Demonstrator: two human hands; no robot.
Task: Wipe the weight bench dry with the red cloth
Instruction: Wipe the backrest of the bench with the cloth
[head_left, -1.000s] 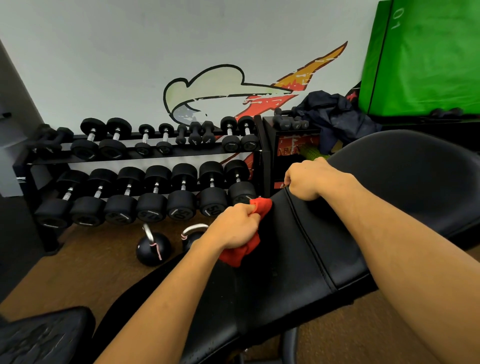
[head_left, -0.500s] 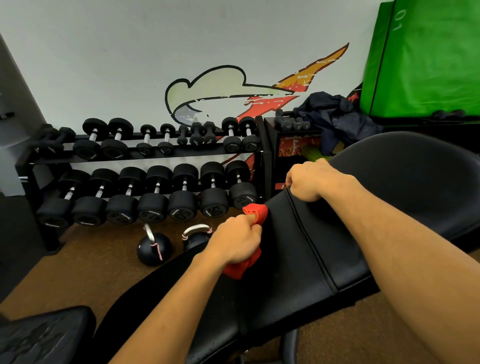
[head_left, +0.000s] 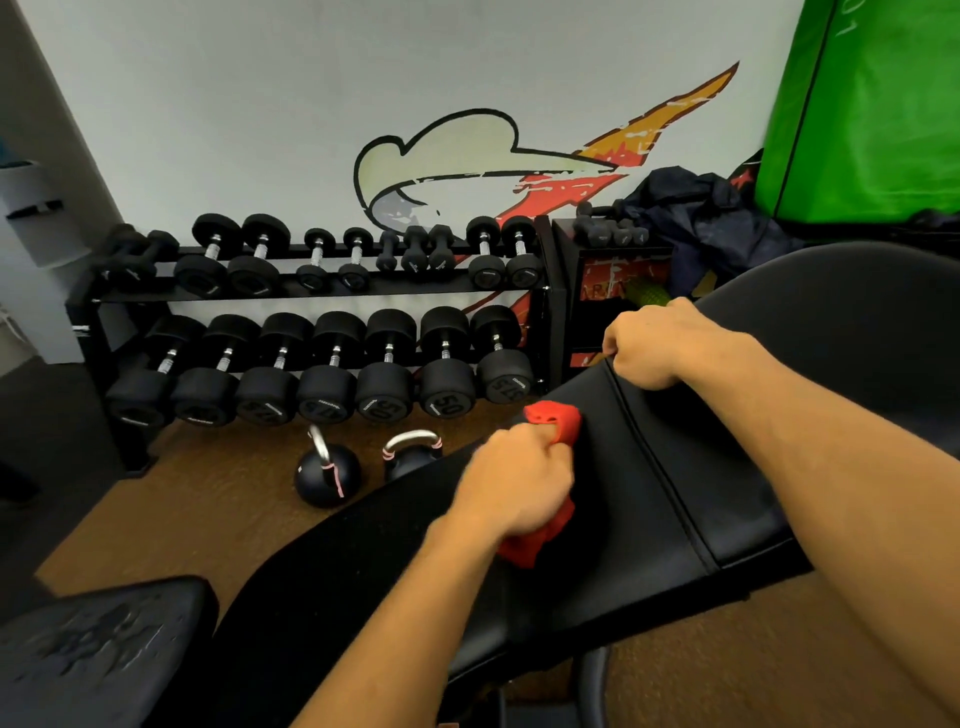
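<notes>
The black padded weight bench (head_left: 639, 525) runs from lower left to upper right across the view. My left hand (head_left: 514, 483) is closed around the bunched red cloth (head_left: 553, 423) and presses it on the bench pad near its far edge; cloth shows above and below the fist. My right hand (head_left: 649, 345) grips the far edge of the bench at the seam between two pads.
A two-tier dumbbell rack (head_left: 322, 332) stands against the wall beyond the bench. Two kettlebells (head_left: 327, 475) sit on the brown floor beside the bench. A black pad (head_left: 98, 654) is at lower left, a green mat (head_left: 872, 114) at upper right.
My left hand has slid the red cloth slightly toward me along the bench pad. My right hand has kept its grip on the bench edge.
</notes>
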